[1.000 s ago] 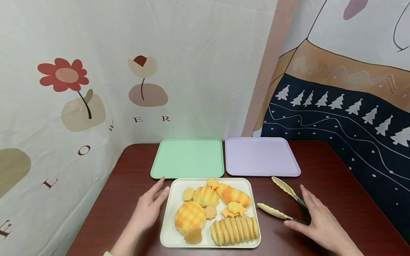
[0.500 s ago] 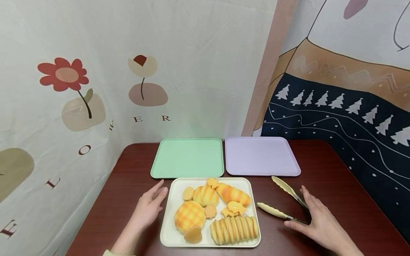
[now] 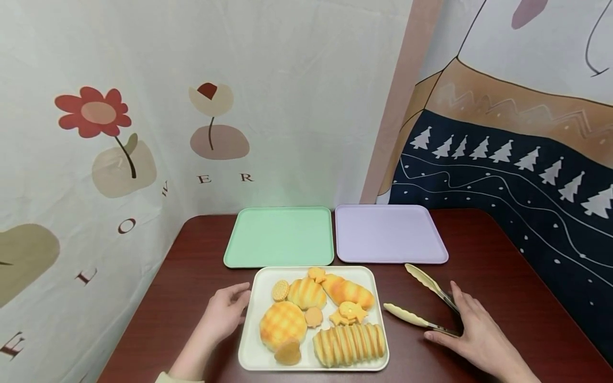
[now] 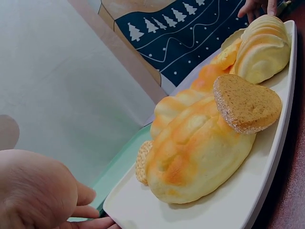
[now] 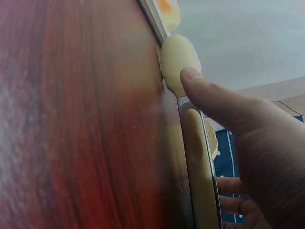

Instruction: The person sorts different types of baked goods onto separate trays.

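Note:
Assorted bread and cookies fill a white tray at the table's front in the head view. My left hand lies beside its left edge, fingertips at the rim; in the left wrist view the fingers meet the tray's corner, loosely bent. Tongs with cream tips rest spread on the table to the right of the tray. My right hand straddles their handle end, thumb on the near side and fingers on the far side, fairly straight. In the right wrist view the thumb overlaps the tongs' arm; contact is unclear.
Behind the white tray lie a green tray and a purple tray, both bare. On the white tray are a round bread, a sliced-looking loaf and a heart-shaped cookie. Printed cloth hangs behind the table.
My left hand has shifted slightly down and its fingers have bent in toward the white tray's left rim. The right hand, tongs and breads stay put.

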{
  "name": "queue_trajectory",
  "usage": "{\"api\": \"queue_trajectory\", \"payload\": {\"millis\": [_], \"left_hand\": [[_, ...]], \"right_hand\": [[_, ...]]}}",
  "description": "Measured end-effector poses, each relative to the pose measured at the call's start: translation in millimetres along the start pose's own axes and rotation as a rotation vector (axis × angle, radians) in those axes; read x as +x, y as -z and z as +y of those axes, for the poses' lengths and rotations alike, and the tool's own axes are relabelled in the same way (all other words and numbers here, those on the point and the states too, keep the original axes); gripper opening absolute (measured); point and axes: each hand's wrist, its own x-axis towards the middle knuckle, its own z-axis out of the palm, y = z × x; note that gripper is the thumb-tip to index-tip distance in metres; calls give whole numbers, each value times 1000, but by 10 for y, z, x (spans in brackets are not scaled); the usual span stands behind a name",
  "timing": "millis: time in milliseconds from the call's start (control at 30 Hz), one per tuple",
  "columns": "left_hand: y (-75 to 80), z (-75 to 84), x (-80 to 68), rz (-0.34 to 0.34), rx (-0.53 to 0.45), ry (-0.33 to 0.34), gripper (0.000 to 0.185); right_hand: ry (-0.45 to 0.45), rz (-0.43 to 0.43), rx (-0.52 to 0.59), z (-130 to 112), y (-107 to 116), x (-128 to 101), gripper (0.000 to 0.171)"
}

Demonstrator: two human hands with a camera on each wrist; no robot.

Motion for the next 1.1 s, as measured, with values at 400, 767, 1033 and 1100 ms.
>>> {"api": "queue_trajectory", "payload": {"millis": [400, 767, 1033, 1100], "left_hand": [[-31, -5, 93, -17, 39, 11, 34], [-52, -41, 141, -11, 64, 17, 33], [-59, -72, 165, 13, 183, -16, 31], [-63, -67, 164, 16, 191, -13, 31]], "right_hand": [[-20, 2, -51, -15, -10, 44, 139], [-18, 25, -68, -9, -30, 80, 129], [5, 45, -45, 12, -46, 82, 119], [10, 54, -39, 18, -50, 83, 116]]}}
